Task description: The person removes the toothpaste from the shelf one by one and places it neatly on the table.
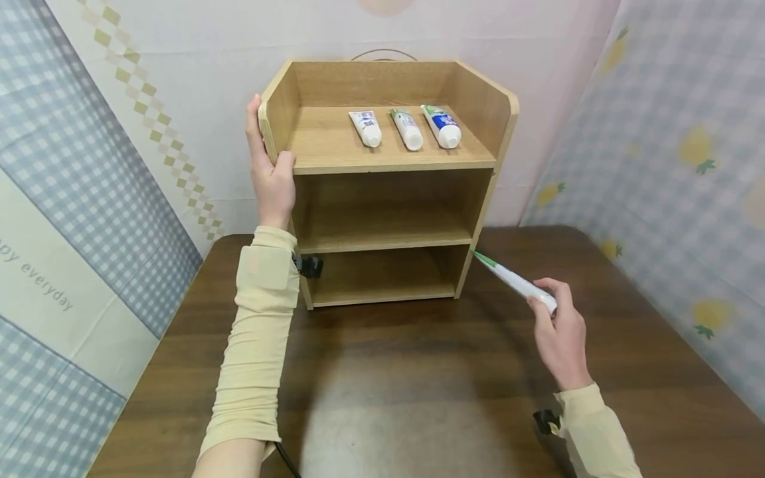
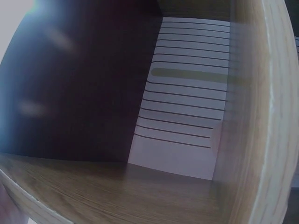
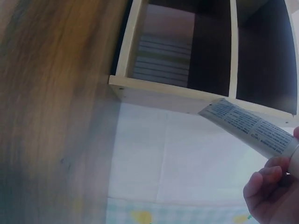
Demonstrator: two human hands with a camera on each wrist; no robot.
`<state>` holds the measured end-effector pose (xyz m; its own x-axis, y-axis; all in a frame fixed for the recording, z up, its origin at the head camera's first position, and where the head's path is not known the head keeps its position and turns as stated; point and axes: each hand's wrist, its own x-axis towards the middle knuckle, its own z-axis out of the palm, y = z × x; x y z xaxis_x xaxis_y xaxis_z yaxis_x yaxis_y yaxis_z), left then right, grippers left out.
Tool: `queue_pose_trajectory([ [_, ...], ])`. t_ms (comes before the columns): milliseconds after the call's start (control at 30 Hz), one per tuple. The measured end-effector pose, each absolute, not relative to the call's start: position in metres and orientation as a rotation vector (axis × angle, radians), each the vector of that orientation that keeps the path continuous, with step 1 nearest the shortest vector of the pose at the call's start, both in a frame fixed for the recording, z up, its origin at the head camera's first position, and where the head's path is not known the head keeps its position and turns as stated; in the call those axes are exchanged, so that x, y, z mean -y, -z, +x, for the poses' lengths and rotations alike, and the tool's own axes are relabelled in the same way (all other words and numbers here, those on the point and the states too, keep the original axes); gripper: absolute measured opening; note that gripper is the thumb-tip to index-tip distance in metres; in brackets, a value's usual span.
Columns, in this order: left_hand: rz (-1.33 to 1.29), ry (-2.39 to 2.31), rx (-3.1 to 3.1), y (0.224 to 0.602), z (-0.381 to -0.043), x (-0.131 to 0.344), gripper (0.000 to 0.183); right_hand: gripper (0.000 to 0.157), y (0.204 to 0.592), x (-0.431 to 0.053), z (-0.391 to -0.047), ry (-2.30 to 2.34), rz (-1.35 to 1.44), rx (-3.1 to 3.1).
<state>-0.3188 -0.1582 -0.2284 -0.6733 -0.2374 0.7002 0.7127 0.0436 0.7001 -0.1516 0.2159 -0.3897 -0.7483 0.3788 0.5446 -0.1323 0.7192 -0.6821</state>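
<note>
My left hand (image 1: pixel 275 182) grips the left side panel of a wooden shelf (image 1: pixel 385 242), thumb at the front edge and fingers along the outside. On the shelf's top board lie three toothpaste tubes side by side: a small white tube (image 1: pixel 366 127), a white and green tube (image 1: pixel 407 129) and a blue and white tube (image 1: pixel 442 126). To the right of the shelf, my right hand (image 1: pixel 560 335) pinches another toothpaste tube (image 1: pixel 515 281) by its cap end. Its flat green end points at the shelf. The right wrist view shows small print on this tube (image 3: pixel 250 128).
The shelf has two lower compartments and stands at the back of a brown wooden table (image 1: pixel 382 392). Patterned cloth (image 1: pixel 657 153) hangs behind and on both sides. A black cable (image 1: pixel 287 458) runs below the left forearm.
</note>
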Motion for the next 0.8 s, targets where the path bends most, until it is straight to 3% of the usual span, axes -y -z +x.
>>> queue_pose_trajectory([
  [333, -0.475, 1.717, 1.629, 0.229, -0.319, 0.157, 0.081, 0.025, 0.404, -0.228, -0.163, -0.862, -0.254, 2.314],
  [567, -0.462, 1.731, 1.638, 0.229, -0.319, 0.155, 0.081, 0.034, 0.427, -0.244, -0.188, -0.578, -0.081, 2.774],
  [800, -0.471, 1.742, 1.604, 0.229, -0.319, 0.155, 0.081, 0.029, 0.431, -0.246, -0.195, -0.509, 0.054, 3.008],
])
